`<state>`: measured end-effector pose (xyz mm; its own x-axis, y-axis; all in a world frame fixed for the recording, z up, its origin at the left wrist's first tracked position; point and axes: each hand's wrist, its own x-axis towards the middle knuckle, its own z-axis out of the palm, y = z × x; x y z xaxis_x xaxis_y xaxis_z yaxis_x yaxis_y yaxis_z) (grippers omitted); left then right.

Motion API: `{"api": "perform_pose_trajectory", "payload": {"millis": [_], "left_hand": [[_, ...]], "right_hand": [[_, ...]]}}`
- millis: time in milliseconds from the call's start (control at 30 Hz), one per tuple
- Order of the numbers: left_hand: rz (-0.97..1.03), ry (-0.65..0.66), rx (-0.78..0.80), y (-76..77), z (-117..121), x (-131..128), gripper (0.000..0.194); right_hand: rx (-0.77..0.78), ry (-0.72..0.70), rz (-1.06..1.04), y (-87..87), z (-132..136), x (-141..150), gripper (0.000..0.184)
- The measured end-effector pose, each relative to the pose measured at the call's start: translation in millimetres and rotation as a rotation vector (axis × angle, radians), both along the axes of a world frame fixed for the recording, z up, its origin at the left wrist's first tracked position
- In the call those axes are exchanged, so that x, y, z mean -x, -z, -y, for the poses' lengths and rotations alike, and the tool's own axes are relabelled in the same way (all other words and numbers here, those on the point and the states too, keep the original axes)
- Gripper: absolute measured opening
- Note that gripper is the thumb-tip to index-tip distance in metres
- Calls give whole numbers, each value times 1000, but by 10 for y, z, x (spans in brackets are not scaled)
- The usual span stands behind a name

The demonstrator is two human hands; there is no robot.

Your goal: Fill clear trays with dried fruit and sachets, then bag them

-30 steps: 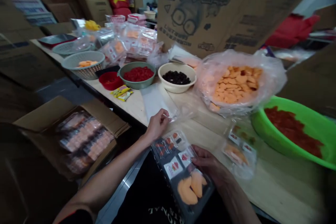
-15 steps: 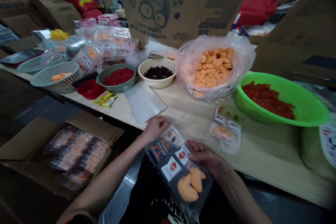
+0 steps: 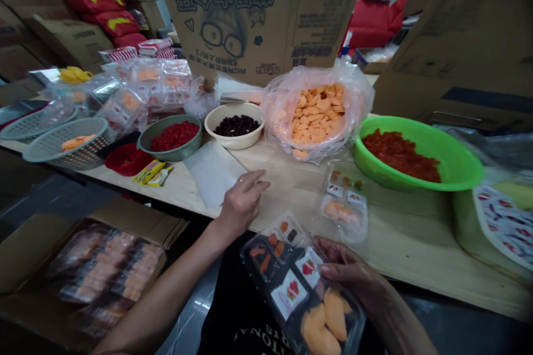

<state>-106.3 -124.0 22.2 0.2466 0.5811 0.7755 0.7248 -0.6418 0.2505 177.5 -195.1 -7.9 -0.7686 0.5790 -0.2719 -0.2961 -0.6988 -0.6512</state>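
My right hand (image 3: 347, 266) grips the right edge of a clear plastic compartment tray (image 3: 266, 283), thumb on top. The tray is tilted over my lap. In it lie orange gummy-like pieces (image 3: 320, 333), two white packets with red print (image 3: 290, 294), and small orange-red pieces and one dark piece in the far compartments. My left hand (image 3: 241, 202) hovers off the tray's far left corner, fingers stretched out, with nothing visible in them. Beside it on the table lies a stack of flat, whitish plastic sheets or bags (image 3: 212, 172).
A similar filled tray (image 3: 343, 208) lies on the table. Behind stand a clear bag of orange pieces (image 3: 275, 127), a green basin (image 3: 462, 161), a cream bowl (image 3: 212, 122), a grey-green bowl (image 3: 170, 152) and a colander (image 3: 75, 161). An open carton (image 3: 25, 288) of packed trays sits lower left.
My left hand has let go of the tray's far edge and lifted away from it. With my right hand, the tray has shifted right and nearer. The camera view has turned slightly right.
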Motion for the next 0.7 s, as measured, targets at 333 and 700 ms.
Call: {"api": "perform_pose_trajectory", "payload": {"millis": [333, 700], "left_hand": [[-99, 499, 296, 270, -36, -233, 51], [-201, 504, 368, 114, -34, -108, 75]], "right_hand": [[107, 111, -88, -53, 24, 33, 37], [168, 317, 176, 14, -72, -296, 37]]}}
